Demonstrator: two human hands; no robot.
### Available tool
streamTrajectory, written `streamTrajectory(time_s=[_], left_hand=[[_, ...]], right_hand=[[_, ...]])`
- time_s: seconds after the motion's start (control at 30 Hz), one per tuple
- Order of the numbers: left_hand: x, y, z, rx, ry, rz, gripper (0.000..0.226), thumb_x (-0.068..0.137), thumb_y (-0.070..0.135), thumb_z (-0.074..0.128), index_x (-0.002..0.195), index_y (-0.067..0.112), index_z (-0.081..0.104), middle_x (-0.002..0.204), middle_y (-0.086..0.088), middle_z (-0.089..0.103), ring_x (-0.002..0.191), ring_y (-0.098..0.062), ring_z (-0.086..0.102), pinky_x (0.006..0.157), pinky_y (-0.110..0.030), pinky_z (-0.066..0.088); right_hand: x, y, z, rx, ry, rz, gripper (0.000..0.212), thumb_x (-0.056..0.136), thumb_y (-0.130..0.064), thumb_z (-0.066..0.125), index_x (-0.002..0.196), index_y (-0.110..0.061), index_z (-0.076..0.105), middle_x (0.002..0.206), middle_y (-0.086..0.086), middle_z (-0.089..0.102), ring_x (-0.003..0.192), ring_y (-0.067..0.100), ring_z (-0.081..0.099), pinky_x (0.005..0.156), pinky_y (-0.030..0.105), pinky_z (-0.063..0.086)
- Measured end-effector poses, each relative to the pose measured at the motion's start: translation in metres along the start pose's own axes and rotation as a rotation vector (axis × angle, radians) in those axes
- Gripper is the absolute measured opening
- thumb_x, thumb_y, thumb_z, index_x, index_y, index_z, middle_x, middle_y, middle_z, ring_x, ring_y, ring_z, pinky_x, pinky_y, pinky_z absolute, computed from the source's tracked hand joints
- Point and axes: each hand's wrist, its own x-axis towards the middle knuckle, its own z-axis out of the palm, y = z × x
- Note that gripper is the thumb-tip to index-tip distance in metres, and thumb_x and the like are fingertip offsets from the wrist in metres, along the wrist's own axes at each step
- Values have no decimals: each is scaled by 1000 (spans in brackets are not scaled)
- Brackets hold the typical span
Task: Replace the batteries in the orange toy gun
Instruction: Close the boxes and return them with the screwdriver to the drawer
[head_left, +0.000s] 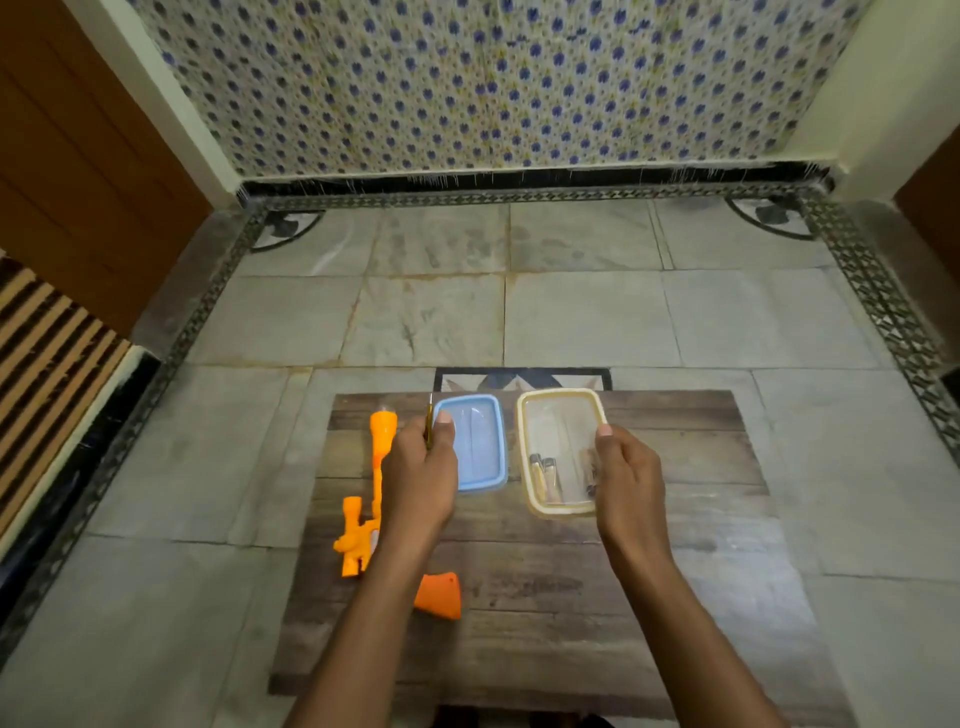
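While batteries (543, 475) lie inside, cream tub (525, 457) sits uncovered.

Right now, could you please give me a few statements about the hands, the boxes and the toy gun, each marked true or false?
1. The left hand holds a thin tool. True.
2. The toy gun lies inside the blue box. False: it lies on the mat, left of that box.
3. The right hand is at the cream box. True.
4. The cream box is empty. False: small items lie in it.
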Motion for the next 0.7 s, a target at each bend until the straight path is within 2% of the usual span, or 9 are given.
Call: streamTrajectory(time_s=[0.07,0.2,0.3,0.4,0.5,0.6,0.7], left_hand=[[-15,28,-22,-23,16,4,42,106,30,49,68,17,36,62,4,38,58,-16,37,54,-34,26],[-50,93,-83,-20,97,0,39,106,31,49,69,22,40,63,7,42,61,-15,41,57,-36,29],[-69,114,-116,-33,145,-26,39,106,34,48,70,18,42,63,6,44,61,-17,44,57,-37,31],[-84,122,-150,-43,235,-59,39,106,35,47,71,18,44,64,4,47,63,-17,46,57,-36,33],[-91,120,-185,-27,330,-86,40,106,35,47,72,15,43,64,1,49,62,-16,48,57,-35,34],[-96,108,-220,-45,409,-119,38,106,36,47,76,13,47,69,-1,53,68,-21,52,61,-38,35],[-100,94,-254,-76,462,-173,32,106,36,46,87,14,56,78,2,58,76,-21,56,65,-35,39]], right_hand=[[-14,-39,-10,13,-18,-8,40,109,-31,40,81,-18,65,71,1,64,64,14,61,52,23,46],[-40,-132,-28,21,-98,-53,41,110,-33,40,77,-21,63,68,-1,62,61,13,58,54,30,45],[-51,-171,-30,13,-172,-96,42,110,-35,41,77,-22,64,69,-1,62,65,15,57,57,32,44],[-65,-200,-16,4,-279,-130,44,110,-34,41,77,-16,64,69,-2,61,65,13,56,60,34,43],[-83,-221,7,-13,-382,-168,45,110,-32,43,72,-19,63,65,-5,59,56,1,50,54,20,41],[-104,-236,37,-48,-490,-216,46,110,-33,42,70,-19,59,62,-6,54,53,0,46,55,27,39],[-124,-245,71,-44,-587,-210,42,110,-33,42,82,-15,67,63,-9,61,59,-2,54,58,28,45]])
